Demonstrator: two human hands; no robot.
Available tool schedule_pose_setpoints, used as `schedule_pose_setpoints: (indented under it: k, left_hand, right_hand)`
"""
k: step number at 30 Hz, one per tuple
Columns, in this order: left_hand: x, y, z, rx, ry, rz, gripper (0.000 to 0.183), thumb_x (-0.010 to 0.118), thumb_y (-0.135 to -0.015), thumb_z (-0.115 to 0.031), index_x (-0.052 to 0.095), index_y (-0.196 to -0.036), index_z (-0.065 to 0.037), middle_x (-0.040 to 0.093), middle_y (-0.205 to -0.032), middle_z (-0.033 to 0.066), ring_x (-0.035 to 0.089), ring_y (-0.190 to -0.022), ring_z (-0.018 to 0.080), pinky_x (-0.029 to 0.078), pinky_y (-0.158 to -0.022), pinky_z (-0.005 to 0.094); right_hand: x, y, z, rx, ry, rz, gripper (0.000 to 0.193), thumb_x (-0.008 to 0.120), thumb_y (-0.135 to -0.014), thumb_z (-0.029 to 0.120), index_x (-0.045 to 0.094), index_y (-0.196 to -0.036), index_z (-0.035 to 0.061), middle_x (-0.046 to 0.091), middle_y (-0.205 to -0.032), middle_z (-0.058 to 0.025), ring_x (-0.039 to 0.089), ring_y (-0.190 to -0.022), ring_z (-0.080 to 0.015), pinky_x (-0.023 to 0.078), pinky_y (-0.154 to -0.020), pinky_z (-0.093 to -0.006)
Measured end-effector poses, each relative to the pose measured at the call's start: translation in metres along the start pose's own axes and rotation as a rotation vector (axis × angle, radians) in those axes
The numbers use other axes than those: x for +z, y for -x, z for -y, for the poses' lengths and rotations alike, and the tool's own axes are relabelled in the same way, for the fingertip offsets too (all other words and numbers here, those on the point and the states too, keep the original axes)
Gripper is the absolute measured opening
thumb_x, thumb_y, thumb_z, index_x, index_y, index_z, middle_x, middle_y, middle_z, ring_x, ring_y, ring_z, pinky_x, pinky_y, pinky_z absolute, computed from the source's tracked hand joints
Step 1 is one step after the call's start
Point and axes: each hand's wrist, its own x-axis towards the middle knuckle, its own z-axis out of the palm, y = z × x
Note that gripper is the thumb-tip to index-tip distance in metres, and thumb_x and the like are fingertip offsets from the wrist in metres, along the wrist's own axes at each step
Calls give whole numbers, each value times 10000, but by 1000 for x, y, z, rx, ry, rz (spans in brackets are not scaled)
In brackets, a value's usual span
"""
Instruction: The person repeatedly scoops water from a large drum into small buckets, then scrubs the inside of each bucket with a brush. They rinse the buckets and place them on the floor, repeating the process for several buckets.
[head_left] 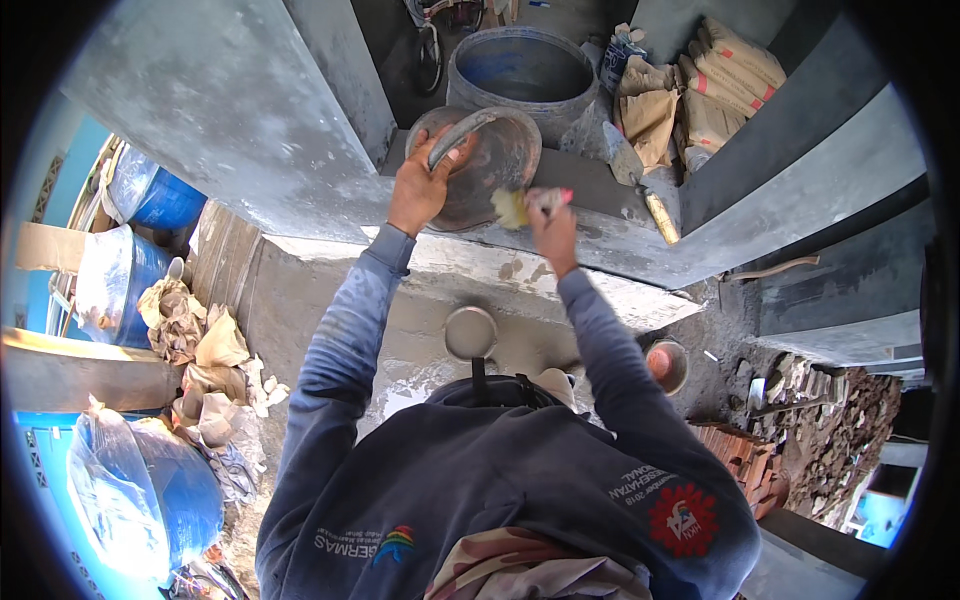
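Observation:
My left hand point(424, 188) is closed around the curved handle of a grey, mortar-stained bucket point(492, 185). The bucket is tipped, with its mouth facing me, on the grey ledge in front of a large drum. Close to its lower right rim, my right hand point(553, 225) grips a brush point(511, 208) with pale yellowish bristles and a bit of pink near the fingers. Motion blurs the brush, and I cannot tell whether it touches the bucket. A trowel point(625, 157) with a worn yellowish handle lies on the ledge to the right.
The large drum point(585, 95) stands behind the bucket. Stacked cement bags point(735, 75) and a torn paper sack point(648, 125) lie far right. Below the ledge are a round pan point(470, 333) and a small bucket point(680, 366). Plastic-wrapped blue barrels point(170, 200) and crumpled paper line the left.

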Motion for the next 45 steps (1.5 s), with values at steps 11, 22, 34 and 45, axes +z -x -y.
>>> schedule_pose_setpoints:
  k: [11,22,34,45]
  left_hand:
    - [-25,21,10,-484,761,-172,384,607,-1115,-256,597,-1420,-23,681,-1319,104,638,-1195,172,543,-1013,340]
    - [-15,51,31,-584,985,-384,361,536,-1133,-199,517,-1464,-54,613,-1439,135,642,-1258,290,569,-1063,442]
    - [3,66,30,-722,964,-415,407,528,-1136,-227,466,-1505,-66,601,-1444,152,631,-1293,321,580,-1079,489]
    - [0,59,39,-653,1086,-304,434,574,-1120,-275,475,-1494,-78,613,-1425,144,663,-1232,330,613,-1000,498]
  right_hand:
    - [-48,23,61,81,-527,-346,166,698,-1047,106,705,-1172,-4,734,-1050,-43,640,-923,-82,521,-818,-238]
    - [-44,11,123,28,-302,-311,134,710,-1006,72,748,-1089,-26,775,-1104,-150,742,-965,-182,591,-834,-311]
    - [-49,29,145,-222,86,-73,228,719,-974,59,760,-1198,53,748,-1217,-169,731,-1123,-316,568,-980,-373]
    - [-56,16,158,-372,247,18,213,745,-979,138,746,-1178,63,765,-1174,-171,757,-1052,-301,594,-917,-385]
